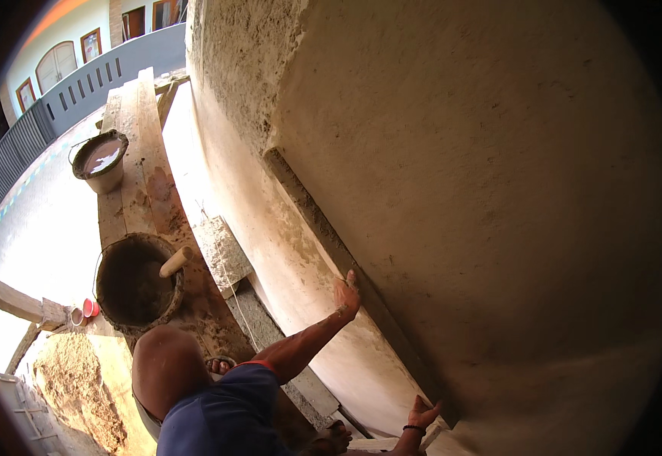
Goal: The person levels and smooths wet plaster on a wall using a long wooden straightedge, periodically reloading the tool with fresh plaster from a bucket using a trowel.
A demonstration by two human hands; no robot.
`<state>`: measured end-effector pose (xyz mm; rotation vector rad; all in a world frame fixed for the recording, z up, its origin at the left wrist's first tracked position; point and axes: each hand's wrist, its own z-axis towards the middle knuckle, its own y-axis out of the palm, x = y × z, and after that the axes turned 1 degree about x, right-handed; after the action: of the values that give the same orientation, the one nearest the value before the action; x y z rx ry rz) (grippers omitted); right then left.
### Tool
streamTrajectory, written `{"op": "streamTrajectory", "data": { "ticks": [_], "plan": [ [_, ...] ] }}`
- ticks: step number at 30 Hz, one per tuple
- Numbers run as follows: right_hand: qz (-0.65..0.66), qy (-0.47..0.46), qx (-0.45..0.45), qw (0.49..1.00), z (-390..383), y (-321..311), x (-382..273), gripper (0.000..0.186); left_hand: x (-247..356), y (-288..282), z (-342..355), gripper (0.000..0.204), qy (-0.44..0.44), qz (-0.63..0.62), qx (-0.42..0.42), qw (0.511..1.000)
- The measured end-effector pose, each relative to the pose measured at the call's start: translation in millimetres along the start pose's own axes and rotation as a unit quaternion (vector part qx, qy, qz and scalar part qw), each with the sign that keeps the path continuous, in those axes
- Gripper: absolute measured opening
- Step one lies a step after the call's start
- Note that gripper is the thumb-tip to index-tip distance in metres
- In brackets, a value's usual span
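Observation:
A long, straight mortar-smeared board point(323, 232) lies slanted against the plastered wall point(483, 228). My left hand point(347, 294) grips its edge around the middle, arm stretched out to the right. Close to the board's lower end, my right hand point(422, 415), with a dark band at the wrist, holds the same edge. The fingertips of both hands are partly hidden against the board. Above the board's upper end the wall surface is rougher; beside and below it the plaster looks smoother.
Wooden planks point(147, 137) run along the wall, bearing a bucket of liquid point(106, 181) and a large dark mortar tub point(129, 304). A wooden handle point(176, 261) sticks out of the tub. A mortar-covered block point(223, 249) sits between planks and wall; a small red cup point(91, 308) stands left.

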<state>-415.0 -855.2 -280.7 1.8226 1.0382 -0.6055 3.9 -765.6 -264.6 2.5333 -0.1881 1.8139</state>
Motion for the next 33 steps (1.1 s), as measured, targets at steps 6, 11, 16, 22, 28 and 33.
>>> {"op": "streamTrajectory", "data": {
  "ticks": [6,11,16,22,28,33],
  "plan": [
    [0.052,0.017,-0.024,0.998,-37.4,100.0,15.6,0.047,135.9,-40.1,59.1,0.061,0.056,0.048,0.057,0.996],
    [0.065,0.033,-0.130,0.989,-141.7,245.7,5.5,0.045,292.4,-101.3,106.1,0.062,0.046,0.020,0.067,0.996],
    [0.094,0.029,-0.203,0.974,-151.5,253.5,0.9,0.042,310.1,-101.0,118.9,0.061,0.064,-0.010,0.064,0.996],
    [0.101,0.008,-0.159,0.982,-105.6,175.6,-11.6,0.038,248.5,-78.1,61.2,0.053,0.053,0.042,0.030,0.997],
    [-0.048,-0.177,-0.073,0.980,-61.6,60.0,-32.0,0.047,139.5,-26.3,-14.3,0.053,0.020,0.059,-0.026,0.998],
    [-0.563,-0.326,0.141,0.746,-90.6,9.0,-48.9,0.061,119.0,-14.3,-17.5,0.056,0.062,0.019,0.041,0.997]
  ]
}}
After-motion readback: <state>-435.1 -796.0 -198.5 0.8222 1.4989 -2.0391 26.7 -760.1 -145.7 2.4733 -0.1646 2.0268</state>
